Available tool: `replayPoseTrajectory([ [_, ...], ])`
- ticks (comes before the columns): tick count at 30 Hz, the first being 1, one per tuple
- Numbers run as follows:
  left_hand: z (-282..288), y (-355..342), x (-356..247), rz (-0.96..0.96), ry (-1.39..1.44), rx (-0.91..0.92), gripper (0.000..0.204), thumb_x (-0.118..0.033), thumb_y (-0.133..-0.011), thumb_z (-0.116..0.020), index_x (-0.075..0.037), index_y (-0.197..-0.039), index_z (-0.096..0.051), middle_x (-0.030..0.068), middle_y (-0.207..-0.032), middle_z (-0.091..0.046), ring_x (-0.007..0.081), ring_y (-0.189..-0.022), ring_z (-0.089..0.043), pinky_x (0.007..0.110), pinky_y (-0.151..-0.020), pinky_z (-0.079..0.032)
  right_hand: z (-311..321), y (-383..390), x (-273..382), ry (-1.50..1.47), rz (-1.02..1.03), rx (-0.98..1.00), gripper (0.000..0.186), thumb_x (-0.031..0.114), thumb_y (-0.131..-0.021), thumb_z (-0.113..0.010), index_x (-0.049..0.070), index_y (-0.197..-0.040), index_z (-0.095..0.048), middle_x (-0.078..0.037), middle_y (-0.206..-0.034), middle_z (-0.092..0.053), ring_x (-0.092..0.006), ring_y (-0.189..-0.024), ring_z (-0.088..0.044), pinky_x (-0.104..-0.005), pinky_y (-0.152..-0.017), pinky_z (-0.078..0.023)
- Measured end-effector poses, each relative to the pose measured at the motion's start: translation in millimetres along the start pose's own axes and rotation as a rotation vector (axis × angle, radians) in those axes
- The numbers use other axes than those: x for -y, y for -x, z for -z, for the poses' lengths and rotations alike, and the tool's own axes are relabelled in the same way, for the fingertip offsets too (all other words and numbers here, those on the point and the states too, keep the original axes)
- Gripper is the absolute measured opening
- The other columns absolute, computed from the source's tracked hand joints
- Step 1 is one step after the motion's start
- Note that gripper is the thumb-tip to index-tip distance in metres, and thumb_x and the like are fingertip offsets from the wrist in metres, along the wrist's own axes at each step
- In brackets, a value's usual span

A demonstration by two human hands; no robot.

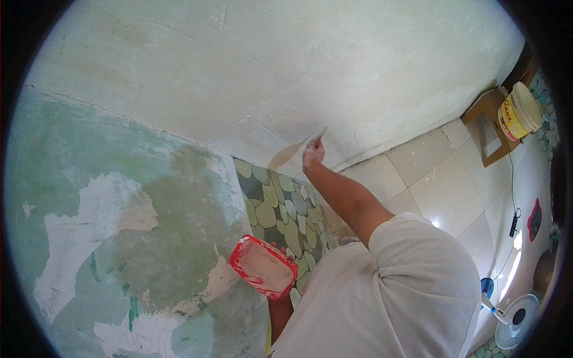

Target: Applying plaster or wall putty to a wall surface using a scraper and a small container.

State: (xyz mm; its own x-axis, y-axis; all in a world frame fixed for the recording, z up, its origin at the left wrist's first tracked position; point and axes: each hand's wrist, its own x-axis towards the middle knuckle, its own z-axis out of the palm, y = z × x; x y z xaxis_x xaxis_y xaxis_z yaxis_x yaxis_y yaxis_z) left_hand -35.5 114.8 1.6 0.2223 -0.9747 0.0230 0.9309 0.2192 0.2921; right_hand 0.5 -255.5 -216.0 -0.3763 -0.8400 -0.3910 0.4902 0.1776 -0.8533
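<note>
My left hand point(290, 256) grips a red plastic tub point(263, 267) from its far right side, and most of the palm is hidden. Pale, pinkish-white putty fills the tub and smears its rim. My right arm reaches out to the pale wall point(358, 71), where my right hand point(313, 156) is closed round a thin putty knife point(320, 133). The blade shows nearly edge-on, at or very close to the wall surface; its handle is hidden in my fingers. A brownish streak point(285, 156) marks the wall just left of that hand.
A green wall point(107, 143) with whitish patches meets the pale wall at a corner. Below are pebble-patterned tiles point(286, 209) and cream floor tiles point(430, 161). A yellow-and-white bucket point(518, 113) rests on a brown stool point(500, 149). A white fan point(518, 322) stands lower right.
</note>
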Motion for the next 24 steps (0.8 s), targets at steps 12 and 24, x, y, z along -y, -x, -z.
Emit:
replayPoseTrajectory([
  [12,19,19,-15,-0.141,-0.194,-0.164,0.069,-0.055,-0.091,-0.047,-0.014,-0.144,-0.029,0.0171,-0.14,-0.042,0.0383,-0.121,-0.049,0.054,-0.097,-0.043,-110,164,121,0.062,0.332,0.251,0.032,0.006,-0.091,-0.047,-0.001,-0.122,-0.048,-0.017,-0.109,-0.056,-0.0226,-0.103,-0.053,-0.0318,-0.092,-0.041],
  [24,17,23,-11,-0.104,-0.106,-0.13,0.07,-0.055,-0.091,-0.048,-0.013,-0.144,-0.029,0.0179,-0.141,-0.041,0.0391,-0.121,-0.048,0.054,-0.099,-0.041,-21,55,28,0.04,0.05,0.169,0.025,0.013,-0.097,-0.047,0.002,-0.119,-0.055,-0.005,-0.098,-0.061,-0.0132,-0.088,-0.056,-0.0239,-0.078,-0.044],
])
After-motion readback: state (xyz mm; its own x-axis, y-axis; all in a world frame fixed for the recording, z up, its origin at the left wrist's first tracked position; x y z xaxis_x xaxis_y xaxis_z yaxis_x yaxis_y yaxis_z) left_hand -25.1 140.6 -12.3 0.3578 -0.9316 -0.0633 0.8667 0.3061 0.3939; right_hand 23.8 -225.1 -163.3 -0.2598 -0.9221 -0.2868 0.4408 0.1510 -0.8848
